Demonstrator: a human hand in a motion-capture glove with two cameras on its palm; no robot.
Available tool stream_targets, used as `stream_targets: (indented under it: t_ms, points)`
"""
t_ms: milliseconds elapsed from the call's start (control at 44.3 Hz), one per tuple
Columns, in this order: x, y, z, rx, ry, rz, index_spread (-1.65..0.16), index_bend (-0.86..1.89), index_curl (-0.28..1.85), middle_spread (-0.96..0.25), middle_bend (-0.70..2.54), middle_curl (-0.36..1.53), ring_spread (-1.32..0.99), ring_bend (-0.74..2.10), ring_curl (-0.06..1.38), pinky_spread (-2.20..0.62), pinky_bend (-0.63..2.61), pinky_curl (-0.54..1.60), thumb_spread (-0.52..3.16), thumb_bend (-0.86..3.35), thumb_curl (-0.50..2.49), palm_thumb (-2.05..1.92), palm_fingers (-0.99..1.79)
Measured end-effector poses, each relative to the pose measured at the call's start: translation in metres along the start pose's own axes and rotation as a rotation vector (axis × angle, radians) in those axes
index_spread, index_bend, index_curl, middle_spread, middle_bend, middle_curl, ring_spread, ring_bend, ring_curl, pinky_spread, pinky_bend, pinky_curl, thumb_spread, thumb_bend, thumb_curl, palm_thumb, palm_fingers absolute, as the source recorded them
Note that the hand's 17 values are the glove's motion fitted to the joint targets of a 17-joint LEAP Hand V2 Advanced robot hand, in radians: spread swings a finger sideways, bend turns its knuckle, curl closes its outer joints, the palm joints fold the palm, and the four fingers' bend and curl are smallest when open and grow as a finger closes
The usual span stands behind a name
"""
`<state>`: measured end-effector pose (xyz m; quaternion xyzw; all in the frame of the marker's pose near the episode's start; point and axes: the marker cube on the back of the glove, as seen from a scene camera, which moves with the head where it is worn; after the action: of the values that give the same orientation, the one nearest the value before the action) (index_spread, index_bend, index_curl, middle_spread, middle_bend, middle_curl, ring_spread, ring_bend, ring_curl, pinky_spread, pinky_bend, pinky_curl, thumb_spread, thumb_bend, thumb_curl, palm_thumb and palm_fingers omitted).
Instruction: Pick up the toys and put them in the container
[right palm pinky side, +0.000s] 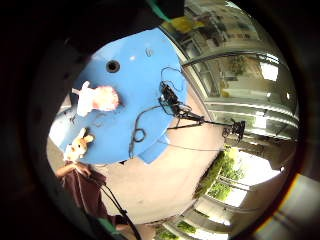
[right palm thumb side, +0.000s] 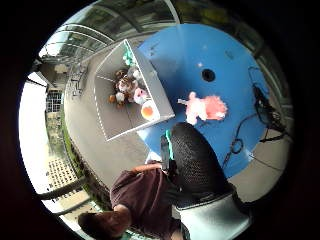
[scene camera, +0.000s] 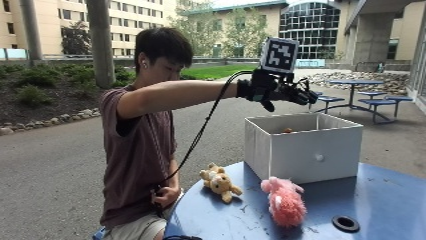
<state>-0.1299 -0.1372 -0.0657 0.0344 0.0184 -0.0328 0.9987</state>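
The gloved right hand (scene camera: 283, 93) is raised at the end of an outstretched arm, held in the air above the open top of the container (scene camera: 303, 152) and touching nothing. Its fingers point out over the box and look relaxed rather than curled, and nothing shows between them. The person's bare hand (scene camera: 164, 196) is low at the table's edge, closed around the black cable (scene camera: 200, 137) that runs up to the glove.

The container is a pale grey, square-sided box standing on the round blue table (scene camera: 373, 200), on the side away from the person. The thumb-side palm view looks straight down into it: several soft toys (right palm thumb side: 129, 89) already lie on its floor, among them a brown and white one, a pink one and an orange and white one in the corner.

Two toys are outside the box, both lying on the tabletop. The pink plush toy (scene camera: 285, 200) lies just in front of the container's front wall, close to it but apart. The tan plush toy (scene camera: 219, 182) lies beside the pink one, nearer the person and the table's edge, well apart from the raised hand.

A dark round hole (scene camera: 345, 222) sits in the tabletop near the pink toy. The little-finger-side palm view also shows a small black tripod (right palm pinky side: 172, 102) with a cable looping across the blue surface.
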Motion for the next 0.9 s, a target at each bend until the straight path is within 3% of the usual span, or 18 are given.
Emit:
stream_targets:
  t_ms: [226,384,497,565,678,768,791,813,836,904]
  points:
    - [0.041,-0.03,0.122,-0.154,0.057,-0.09,-0.2,0.06,0.23,0.01,0.13,0.31,0.02,0.21,0.3,0.05,0.66,0.32,1.26,-0.03,0.38,-0.02,-0.31]
    - [0.012,-0.062,0.227,-0.259,-0.08,-0.165,-0.2,0.04,0.19,0.0,0.12,0.29,0.01,0.18,0.3,0.03,0.63,0.31,1.22,-0.02,0.37,0.0,-0.34]
    - [-0.004,-0.079,0.279,-0.303,0.012,-0.193,-0.18,0.04,0.17,0.0,0.15,0.29,0.0,0.21,0.31,0.01,0.58,0.31,1.22,0.03,0.38,0.11,-0.28]
    - [-0.005,-0.085,0.287,-0.252,0.092,-0.182,-0.16,0.03,0.15,-0.01,0.34,0.35,-0.05,0.38,0.35,-0.01,0.48,0.29,1.23,0.08,0.4,0.23,0.0]
    - [-0.008,-0.093,0.292,-0.117,0.072,-0.17,-0.17,0.08,0.1,-0.11,0.87,0.49,-0.23,0.85,0.4,-0.19,0.42,0.22,1.32,0.28,0.47,0.55,1.11]
    - [-0.011,-0.097,0.296,-0.022,-0.004,-0.157,-0.19,0.26,0.16,-0.17,0.98,0.54,-0.28,1.0,0.48,-0.31,0.46,0.27,1.34,0.4,0.53,0.75,1.41]
    - [-0.012,-0.097,0.297,-0.016,-0.017,-0.155,-0.19,0.43,0.22,-0.17,0.93,0.53,-0.28,1.02,0.5,-0.33,0.48,0.29,1.37,0.43,0.54,0.78,1.52]
    - [-0.013,-0.096,0.297,-0.016,-0.028,-0.152,-0.2,0.37,0.2,-0.19,1.0,0.55,-0.29,1.05,0.52,-0.35,0.47,0.29,1.35,0.43,0.55,0.79,1.41]
    - [-0.014,-0.096,0.297,-0.018,-0.04,-0.148,-0.18,0.65,0.3,-0.19,0.89,0.52,-0.29,1.04,0.52,-0.36,0.51,0.31,1.35,0.46,0.58,0.85,1.58]
    - [-0.019,-0.091,0.295,-0.045,-0.083,-0.139,-0.15,0.83,0.35,-0.17,0.92,0.54,-0.29,1.05,0.54,-0.39,0.57,0.34,1.4,0.52,0.6,0.91,1.57]
